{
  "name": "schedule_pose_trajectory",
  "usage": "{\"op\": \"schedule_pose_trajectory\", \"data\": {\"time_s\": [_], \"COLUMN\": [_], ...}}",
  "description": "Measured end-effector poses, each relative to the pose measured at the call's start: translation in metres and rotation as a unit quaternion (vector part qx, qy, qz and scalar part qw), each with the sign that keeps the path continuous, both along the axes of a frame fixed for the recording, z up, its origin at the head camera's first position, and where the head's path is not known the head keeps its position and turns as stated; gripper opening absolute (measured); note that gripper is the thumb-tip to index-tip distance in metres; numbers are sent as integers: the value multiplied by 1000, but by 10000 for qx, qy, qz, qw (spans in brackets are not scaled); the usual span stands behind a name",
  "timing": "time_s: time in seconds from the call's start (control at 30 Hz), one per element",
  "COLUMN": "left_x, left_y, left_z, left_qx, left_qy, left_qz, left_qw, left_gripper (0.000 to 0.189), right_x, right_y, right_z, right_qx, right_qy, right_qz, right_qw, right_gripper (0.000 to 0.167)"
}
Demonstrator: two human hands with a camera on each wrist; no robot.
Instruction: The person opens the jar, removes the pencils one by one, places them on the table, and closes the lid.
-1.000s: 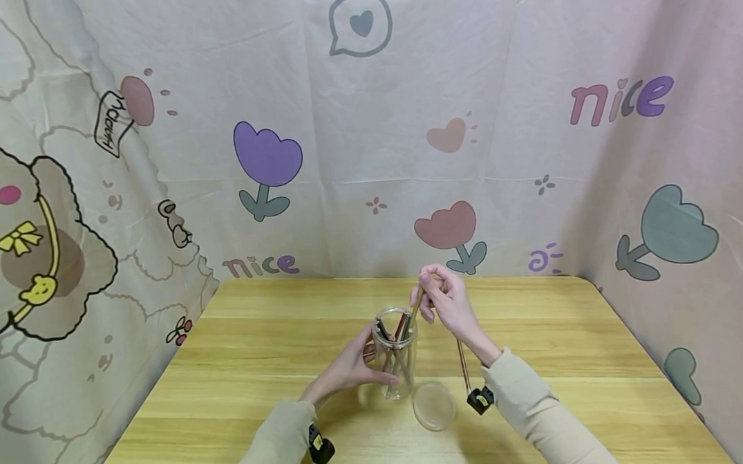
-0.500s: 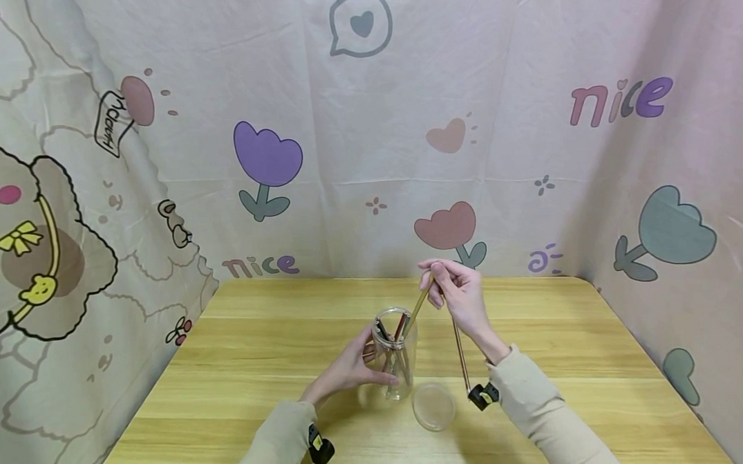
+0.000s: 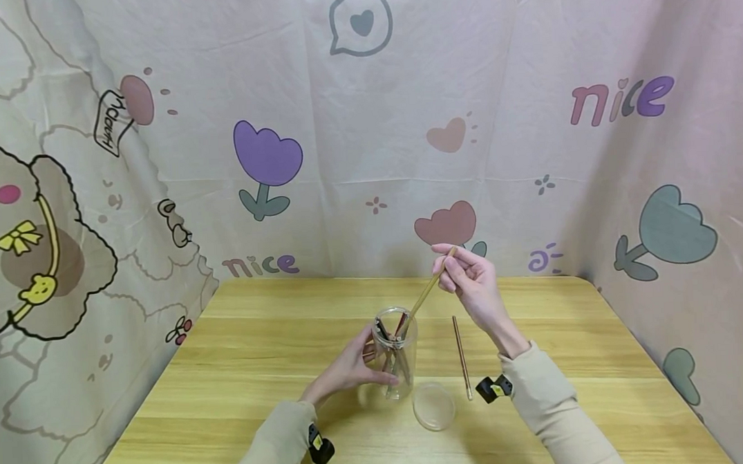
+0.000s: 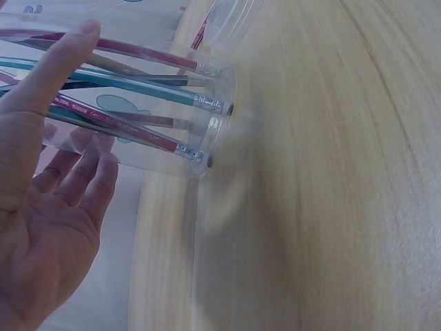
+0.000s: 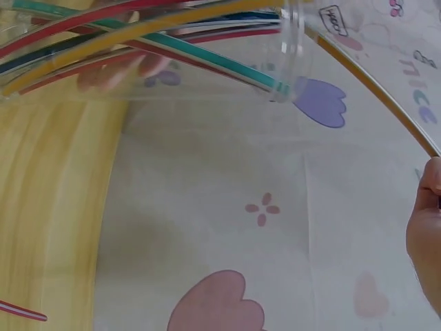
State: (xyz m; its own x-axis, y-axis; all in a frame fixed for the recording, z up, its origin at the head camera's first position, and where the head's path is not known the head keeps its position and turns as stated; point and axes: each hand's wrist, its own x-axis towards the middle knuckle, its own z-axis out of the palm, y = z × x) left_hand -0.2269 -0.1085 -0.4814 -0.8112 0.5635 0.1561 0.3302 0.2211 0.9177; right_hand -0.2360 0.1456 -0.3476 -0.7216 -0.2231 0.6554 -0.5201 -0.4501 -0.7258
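My left hand (image 3: 352,366) grips a clear jar (image 3: 409,379) that stands upright on the table, thumb in front and fingers behind. Several pencils lean inside it; a teal pencil (image 4: 138,85) and a red pencil (image 4: 124,124) show their eraser ends at the jar's bottom. Above and right of the mouth, my right hand (image 3: 478,289) pinches a yellow pencil (image 3: 425,297) near its upper end. This pencil slants down into the mouth of the jar. In the right wrist view, it passes the jar's rim (image 5: 293,55), and the hand shows only at the edge.
A round clear lid (image 3: 434,406) lies in front of the jar, slightly right. Further right, a reddish-brown pencil (image 3: 461,356) lies on the wooden table (image 3: 258,334). A printed cloth (image 3: 368,156) hangs behind the table and along both sides.
My right hand has moved up and to the right, and more of the yellow pencil shows above the jar. The pencil on the table is now uncovered. My left hand and the jar have stayed put.
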Motion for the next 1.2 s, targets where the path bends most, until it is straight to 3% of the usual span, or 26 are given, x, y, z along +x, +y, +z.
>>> {"op": "schedule_pose_trajectory", "data": {"time_s": [0.13,0.47,0.83,1.07,1.2], "left_x": [0,0,0,0,0], "left_y": [0,-1,-1,0,-1], "left_z": [0,-1,0,-1,-1], "left_qx": [-9,4,28,-23,-35], "left_qy": [-23,-53,-68,-3,11], "left_qz": [36,58,30,37,38], "left_qw": [10000,10000,10000,10000,10000], "left_gripper": [98,98,97,99,99], "right_x": [0,0,-2,-4,-5], "right_y": [4,12,24,37,41], "right_z": [3,10,7,4,2], "right_qx": [-256,-688,-990,-1197,-1249], "right_qy": [-28,-393,-579,-815,-956], "right_qz": [95,-492,-429,75,53], "right_qw": [9996,9956,9925,9894,9875], "right_gripper": [27,19,22,35,32]}}
